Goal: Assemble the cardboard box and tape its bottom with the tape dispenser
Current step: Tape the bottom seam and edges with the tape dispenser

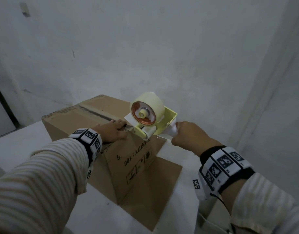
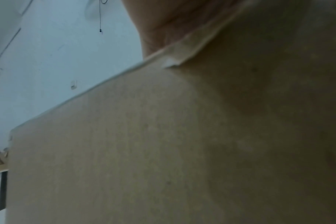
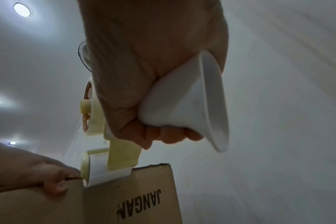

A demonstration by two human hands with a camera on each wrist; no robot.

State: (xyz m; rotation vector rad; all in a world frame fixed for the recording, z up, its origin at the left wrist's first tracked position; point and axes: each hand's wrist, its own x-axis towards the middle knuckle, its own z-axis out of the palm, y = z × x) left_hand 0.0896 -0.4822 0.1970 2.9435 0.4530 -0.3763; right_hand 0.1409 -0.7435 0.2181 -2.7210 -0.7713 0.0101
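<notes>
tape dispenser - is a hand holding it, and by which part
Yes. The right hand grips the tape dispenser by its white handle, fingers curled round it. The left hand holds nothing; it presses flat on the cardboard box.

We see a cardboard box (image 1: 87, 115) of matt brown corrugated board, its printed side dull. The tape dispenser (image 1: 152, 120) looks like smooth pale-yellow plastic with a glossy white plastic handle (image 3: 182, 106). Its tape roll (image 1: 148, 102) is smooth and slightly shiny. The bench (image 1: 27, 142) looks matt white. The sleeves (image 1: 43, 174) are ribbed cloth.
</notes>
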